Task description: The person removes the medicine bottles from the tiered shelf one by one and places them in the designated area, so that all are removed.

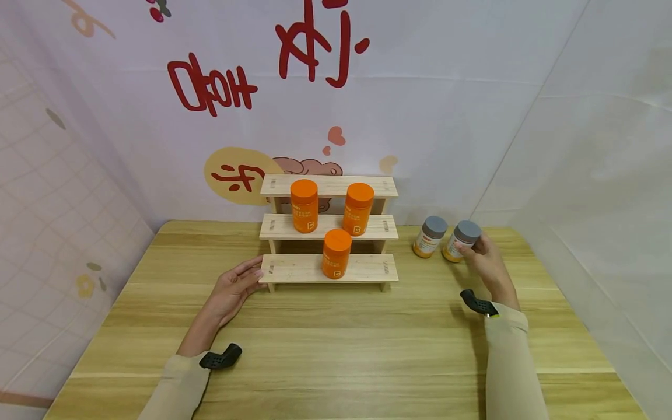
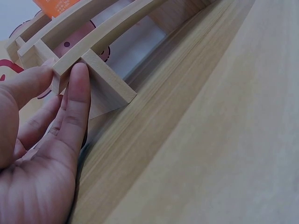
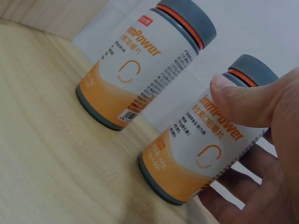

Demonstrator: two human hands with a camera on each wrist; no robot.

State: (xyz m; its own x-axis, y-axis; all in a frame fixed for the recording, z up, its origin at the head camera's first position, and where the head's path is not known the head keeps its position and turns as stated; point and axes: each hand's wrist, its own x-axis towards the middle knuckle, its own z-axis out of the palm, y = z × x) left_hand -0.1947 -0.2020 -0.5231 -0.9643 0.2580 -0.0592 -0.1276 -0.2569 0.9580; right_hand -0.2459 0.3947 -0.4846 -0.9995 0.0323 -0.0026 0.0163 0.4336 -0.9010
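My left hand (image 1: 237, 291) pinches the left end of the lowest board of a three-step wooden shelf (image 1: 294, 269), thumb on top and a finger underneath in the left wrist view. My right hand (image 1: 489, 265) grips a vitamin C bottle (image 3: 196, 149) with a grey lid and a white and orange label. The thumb lies across the label's upper part, with the other fingers behind the bottle. Beside it on the left stands a matching bottle (image 3: 140, 65), upright on the table (image 1: 367, 350).
Two orange jars (image 1: 304, 207) stand on the middle step of the shelf, one left and one right. Another orange jar (image 1: 336, 254) is on the lowest step, right of its middle. Behind the table hangs a printed white cloth (image 1: 446, 116).
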